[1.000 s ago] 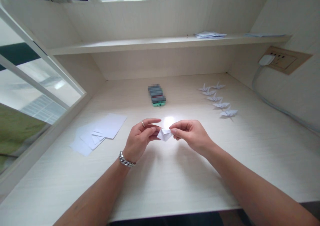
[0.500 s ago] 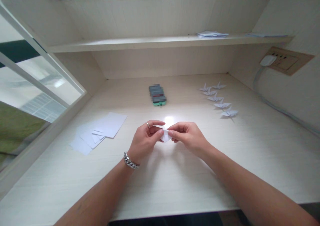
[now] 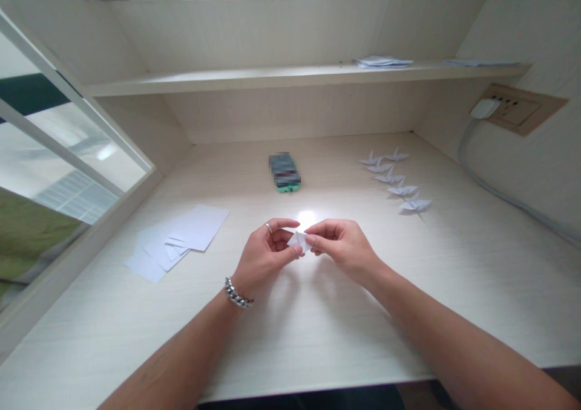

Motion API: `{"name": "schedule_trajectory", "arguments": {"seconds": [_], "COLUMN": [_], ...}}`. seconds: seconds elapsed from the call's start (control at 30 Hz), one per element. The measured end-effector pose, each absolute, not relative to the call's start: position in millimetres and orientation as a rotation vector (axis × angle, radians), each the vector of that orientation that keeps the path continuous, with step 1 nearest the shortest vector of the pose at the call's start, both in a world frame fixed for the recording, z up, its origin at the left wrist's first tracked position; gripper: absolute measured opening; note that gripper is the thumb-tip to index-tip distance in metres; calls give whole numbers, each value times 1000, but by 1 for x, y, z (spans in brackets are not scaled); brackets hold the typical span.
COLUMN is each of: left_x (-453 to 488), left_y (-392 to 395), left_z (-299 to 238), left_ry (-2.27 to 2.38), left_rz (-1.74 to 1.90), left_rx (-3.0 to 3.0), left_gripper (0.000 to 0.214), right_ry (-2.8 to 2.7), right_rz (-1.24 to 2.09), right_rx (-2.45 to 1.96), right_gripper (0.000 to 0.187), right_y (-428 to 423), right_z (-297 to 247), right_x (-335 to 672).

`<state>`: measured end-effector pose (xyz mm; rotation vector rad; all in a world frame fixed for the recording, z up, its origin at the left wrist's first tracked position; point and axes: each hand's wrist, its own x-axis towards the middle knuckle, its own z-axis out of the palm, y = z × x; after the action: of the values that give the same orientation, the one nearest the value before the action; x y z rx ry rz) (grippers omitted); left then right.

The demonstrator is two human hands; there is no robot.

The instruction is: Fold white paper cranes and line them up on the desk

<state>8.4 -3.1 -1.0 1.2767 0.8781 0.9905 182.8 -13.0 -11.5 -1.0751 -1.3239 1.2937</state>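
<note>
A small folded piece of white paper is held between both hands above the desk. My left hand, with a ring and a chain bracelet, has its thumb at the paper's lower edge and its fingers curled behind. From the other side, my right hand pinches the paper's right corner between thumb and fingers. Several folded paper cranes stand in a loose row at the right. Loose white paper sheets lie overlapping to the left of my hands.
A phone-like dark object with a green edge lies beyond my hands, its surface blurred. More papers rest on the shelf. At the right wall, a plug sits in a socket panel, its cable running down.
My left thumb has slid down from the paper's upper left side to its lower edge, so more of the paper's face shows. The right hand keeps its pinch.
</note>
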Motion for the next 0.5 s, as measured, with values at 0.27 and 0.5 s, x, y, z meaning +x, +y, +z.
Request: {"name": "schedule_trajectory", "arguments": {"seconds": [0.27,0.5], "left_x": [11,8], "left_y": [-4,-2], "left_z": [1,2], "left_ry": [975,1039], "left_rz": [1072,1106], "left_rx": [1294,1329], "left_gripper": [30,29], "right_ry": [-1232,-1254], "right_rz": [1407,1514], "right_rx": [-1094,-1164], "right_gripper": [26,32], "right_y": [-13,-10], "right_z": [-11,-10], "right_x": [182,185]}}
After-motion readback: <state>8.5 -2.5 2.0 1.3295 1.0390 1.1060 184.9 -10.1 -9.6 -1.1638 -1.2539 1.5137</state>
